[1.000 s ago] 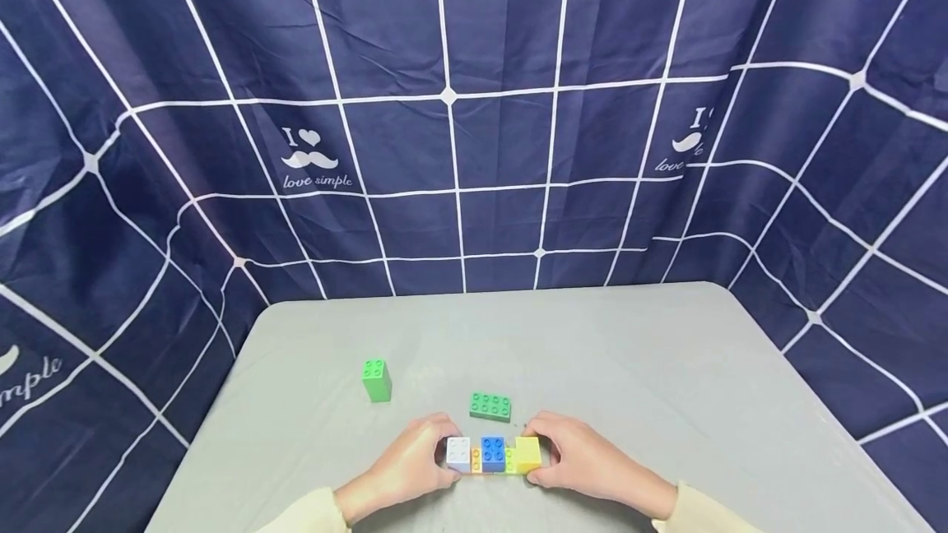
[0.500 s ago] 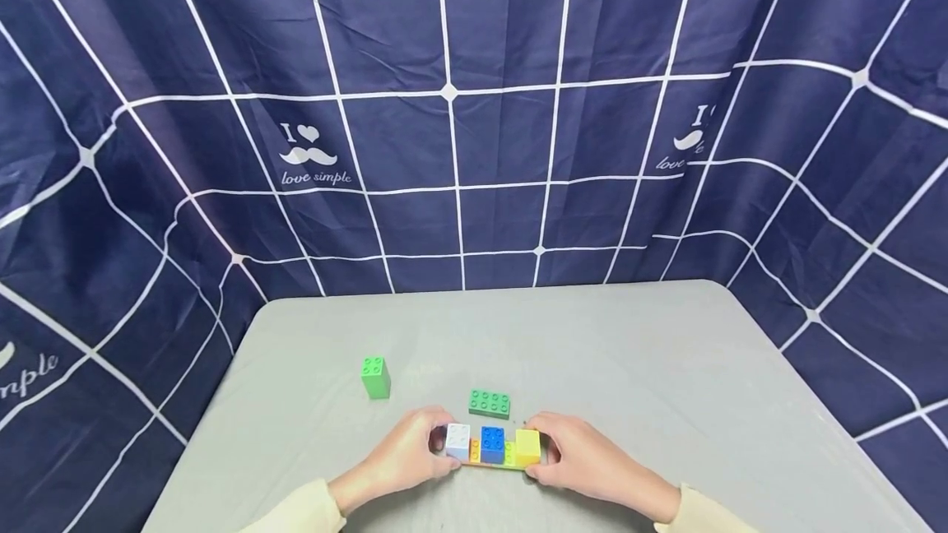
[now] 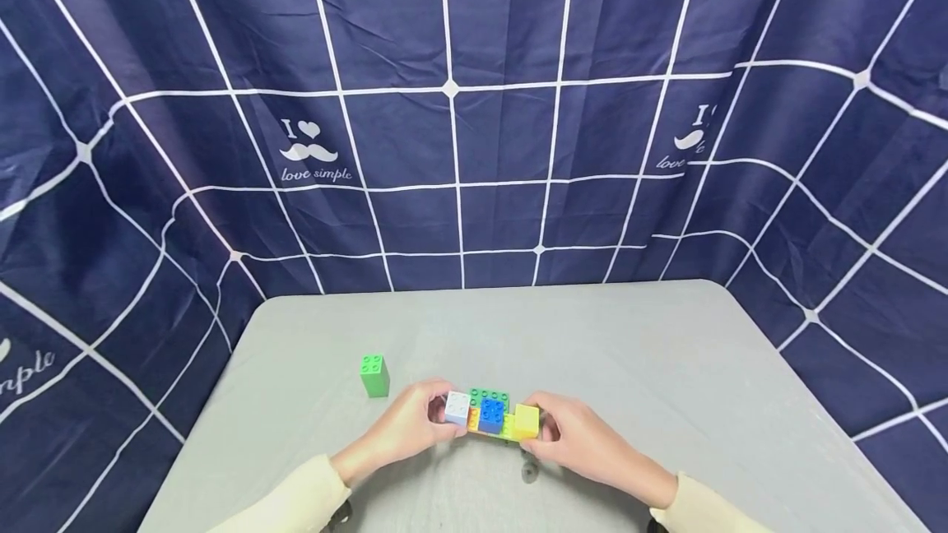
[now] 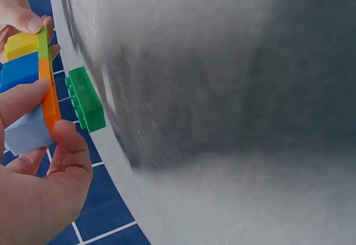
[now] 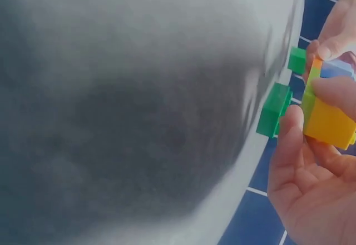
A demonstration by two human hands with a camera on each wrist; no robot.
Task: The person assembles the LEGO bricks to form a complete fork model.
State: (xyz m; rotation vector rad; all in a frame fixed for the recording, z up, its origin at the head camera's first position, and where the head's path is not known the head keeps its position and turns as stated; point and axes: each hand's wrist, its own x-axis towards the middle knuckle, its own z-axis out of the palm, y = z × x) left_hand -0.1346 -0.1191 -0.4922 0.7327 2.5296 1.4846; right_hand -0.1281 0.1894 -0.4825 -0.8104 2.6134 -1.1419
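Note:
Both hands hold one row of joined toy building bricks. A white brick (image 3: pixel 457 405), a blue brick (image 3: pixel 492 416) and a yellow brick (image 3: pixel 527 420) sit on a low base, part orange (image 4: pixel 50 98) and part lime green (image 4: pixel 43 44). My left hand (image 3: pixel 407 428) pinches the white end, thumb on the near side and fingers behind. At the yellow end, my right hand (image 3: pixel 576 438) grips the same way. The left wrist view shows the row raised off the table. Just beyond it lies a dark green brick (image 3: pixel 490 396), partly covered by the row in the head view.
A taller bright green block (image 3: pixel 375 378) stands upright on the grey table (image 3: pixel 629 368), left of the hands. A small round dark spot (image 3: pixel 529 471) shows on the table in front of the row. A navy curtain (image 3: pixel 504 138) with white lines encloses the back and sides.
Both hands have carried the brick row up and away from the body, and it now overlaps the dark green brick. Its right end has tipped slightly nearer. The two green pieces have stayed put.

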